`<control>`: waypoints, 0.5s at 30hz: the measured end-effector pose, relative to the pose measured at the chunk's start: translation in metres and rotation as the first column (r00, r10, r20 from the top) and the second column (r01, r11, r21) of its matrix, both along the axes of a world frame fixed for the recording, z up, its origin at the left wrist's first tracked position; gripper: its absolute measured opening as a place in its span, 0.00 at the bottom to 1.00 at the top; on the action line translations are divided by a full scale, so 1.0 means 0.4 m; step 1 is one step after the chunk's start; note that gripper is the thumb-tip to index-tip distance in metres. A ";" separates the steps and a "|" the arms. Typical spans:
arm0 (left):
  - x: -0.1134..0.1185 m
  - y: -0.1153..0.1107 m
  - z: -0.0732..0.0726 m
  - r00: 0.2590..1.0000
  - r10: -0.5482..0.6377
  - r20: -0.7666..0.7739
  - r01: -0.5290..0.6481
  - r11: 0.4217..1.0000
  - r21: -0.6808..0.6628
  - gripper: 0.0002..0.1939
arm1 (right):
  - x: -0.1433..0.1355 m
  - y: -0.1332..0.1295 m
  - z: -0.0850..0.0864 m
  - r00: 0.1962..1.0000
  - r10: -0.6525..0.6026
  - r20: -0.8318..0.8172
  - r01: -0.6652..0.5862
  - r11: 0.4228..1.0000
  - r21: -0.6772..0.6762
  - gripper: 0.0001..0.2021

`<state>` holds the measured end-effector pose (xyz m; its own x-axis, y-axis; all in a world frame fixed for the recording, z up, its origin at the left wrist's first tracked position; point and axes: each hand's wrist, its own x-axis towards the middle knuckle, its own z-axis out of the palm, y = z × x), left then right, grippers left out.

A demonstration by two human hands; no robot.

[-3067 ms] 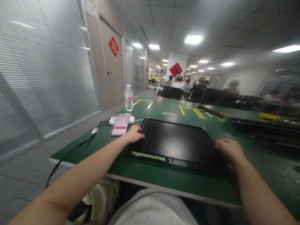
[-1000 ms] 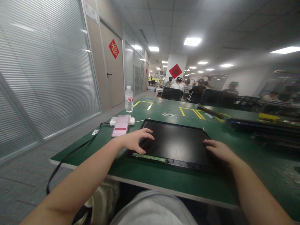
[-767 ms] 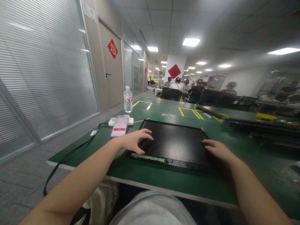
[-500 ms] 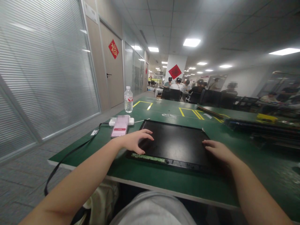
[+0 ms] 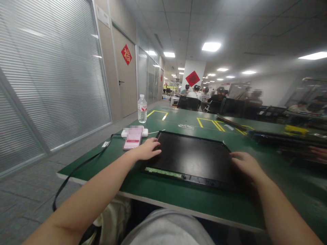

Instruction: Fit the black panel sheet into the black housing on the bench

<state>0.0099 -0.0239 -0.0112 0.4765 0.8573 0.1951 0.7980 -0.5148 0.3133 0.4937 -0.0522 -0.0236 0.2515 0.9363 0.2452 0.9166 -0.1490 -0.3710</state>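
Note:
A black flat display panel (image 5: pixel 191 153) lies on the green table in front of me, with a thin frame round it. Along its near edge runs a green circuit board strip (image 5: pixel 163 172). My left hand (image 5: pixel 147 149) is at the panel's left edge, its fingers stretched and slightly apart, fingertips over the frame. On the opposite side, my right hand (image 5: pixel 246 165) rests by the right edge with extended fingertips at the frame; its lower fingers are hard to see in shadow. Neither hand is visibly closed round the panel.
A phone (image 5: pixel 133 140) leans by a white power strip (image 5: pixel 145 132) with a black cable (image 5: pixel 84 160). Behind stands a water bottle (image 5: pixel 142 109). Dark panels or strips (image 5: pixel 270 137) lie at right, near another person's hand (image 5: pixel 319 153). Yellow tape (image 5: pixel 200 123) marks the table (image 5: pixel 178 190).
My left hand has moved from spread over the panel's near-left corner back to its left edge, fingers closer together. My right hand stays at the right edge. Another person's hand appears at far right.

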 end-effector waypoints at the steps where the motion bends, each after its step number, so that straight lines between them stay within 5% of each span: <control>1: 0.003 0.002 -0.002 0.999 0.037 -0.028 -0.036 0.999 0.024 0.22 | 0.010 0.005 -0.004 1.000 -0.030 -0.001 0.030 0.999 -0.022 0.16; 7: 0.013 0.004 0.004 0.988 0.122 -0.096 -0.120 0.992 0.031 0.19 | 0.038 0.015 -0.018 0.990 -0.132 -0.046 0.120 0.974 -0.194 0.19; 15: 0.010 0.022 -0.013 0.983 0.169 -0.077 -0.166 0.986 0.033 0.21 | 0.066 0.028 -0.048 0.991 -0.108 -0.075 0.093 0.978 -0.190 0.20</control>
